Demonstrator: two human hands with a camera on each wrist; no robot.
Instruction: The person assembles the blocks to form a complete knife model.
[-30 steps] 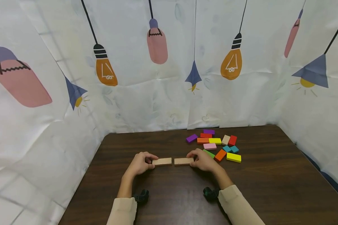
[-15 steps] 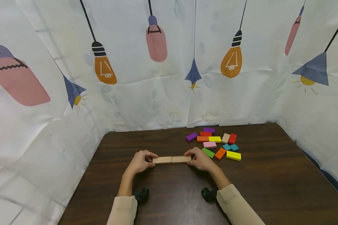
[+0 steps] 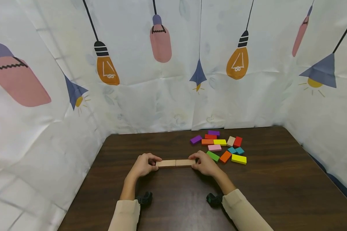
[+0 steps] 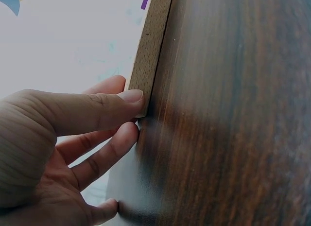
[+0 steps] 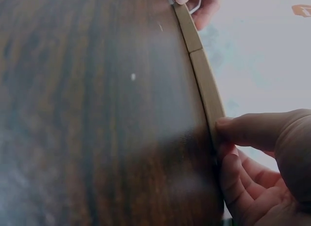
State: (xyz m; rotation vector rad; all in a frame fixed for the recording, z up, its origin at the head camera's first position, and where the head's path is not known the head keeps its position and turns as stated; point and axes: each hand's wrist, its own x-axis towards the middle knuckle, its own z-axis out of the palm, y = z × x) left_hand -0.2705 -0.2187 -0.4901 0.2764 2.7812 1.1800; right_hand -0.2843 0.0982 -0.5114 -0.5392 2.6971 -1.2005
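Observation:
Two plain wooden blocks lie end to end on the dark table, their short ends touching. My left hand (image 3: 143,165) pinches the outer end of the left wooden block (image 3: 166,164) between thumb and fingers. At the other end, my right hand (image 3: 206,164) pinches the right wooden block (image 3: 183,163). In the left wrist view the thumb presses the near long face of the left block (image 4: 149,46). The right wrist view shows the seam between the blocks, with the right block (image 5: 207,85) flat against the table.
Behind my right hand lies a loose group of coloured blocks, among them a green block (image 3: 212,156), an orange block (image 3: 225,157), a yellow block (image 3: 238,159) and a pink block (image 3: 214,148). The dark wooden table (image 3: 179,199) ends at a white printed curtain (image 3: 150,106).
My right hand has moved left with its block, closing the small gap so that the two blocks now meet. My left hand has stayed in place with its block.

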